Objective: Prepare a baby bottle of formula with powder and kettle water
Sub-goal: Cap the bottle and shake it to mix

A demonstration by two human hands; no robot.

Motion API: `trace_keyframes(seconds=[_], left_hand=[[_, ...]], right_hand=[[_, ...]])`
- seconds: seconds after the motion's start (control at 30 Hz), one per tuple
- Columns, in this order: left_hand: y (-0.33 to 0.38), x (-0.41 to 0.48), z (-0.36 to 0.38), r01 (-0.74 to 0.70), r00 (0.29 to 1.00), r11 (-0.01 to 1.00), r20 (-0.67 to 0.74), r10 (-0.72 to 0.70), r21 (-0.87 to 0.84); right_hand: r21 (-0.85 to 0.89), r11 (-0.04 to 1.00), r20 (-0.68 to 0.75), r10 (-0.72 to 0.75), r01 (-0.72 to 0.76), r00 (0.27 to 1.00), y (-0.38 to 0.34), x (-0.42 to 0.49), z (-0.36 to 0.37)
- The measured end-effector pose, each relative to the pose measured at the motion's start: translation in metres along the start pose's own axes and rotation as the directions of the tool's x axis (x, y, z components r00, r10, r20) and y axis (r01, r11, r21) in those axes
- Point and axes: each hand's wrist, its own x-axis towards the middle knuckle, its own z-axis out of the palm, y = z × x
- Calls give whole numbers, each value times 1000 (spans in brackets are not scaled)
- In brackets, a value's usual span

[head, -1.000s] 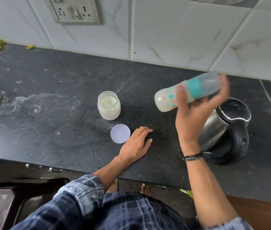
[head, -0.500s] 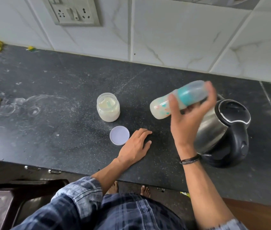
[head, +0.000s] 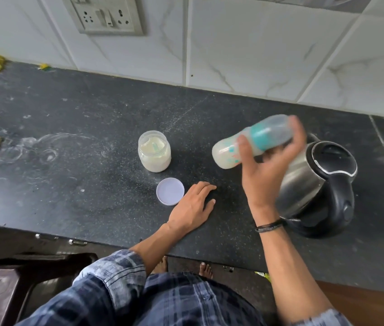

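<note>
The right hand [head: 266, 165] grips the capped baby bottle [head: 252, 142] sideways above the counter [head: 68, 137], probably to mix the formula, while the left hand [head: 192, 208] rests flat for support

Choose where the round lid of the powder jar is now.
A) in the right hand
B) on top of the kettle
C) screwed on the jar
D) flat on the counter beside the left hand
D: the lid lies flat on the counter next to the left hand, the jar stands open, and the right hand holds the baby bottle.
</note>
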Motion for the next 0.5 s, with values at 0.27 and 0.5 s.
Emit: trace_keyframes(seconds=[0.27,0.5], left_hand=[[-1,0,-1,-3,1000,1000,-2,3,-2],[0,0,0,-6,1000,1000,-1,6,-6]], right_hand=[[40,999,-11,19,-18,1000,-1,-2,-3],[8,1000,44,26,-27,999,-3,-4,2]])
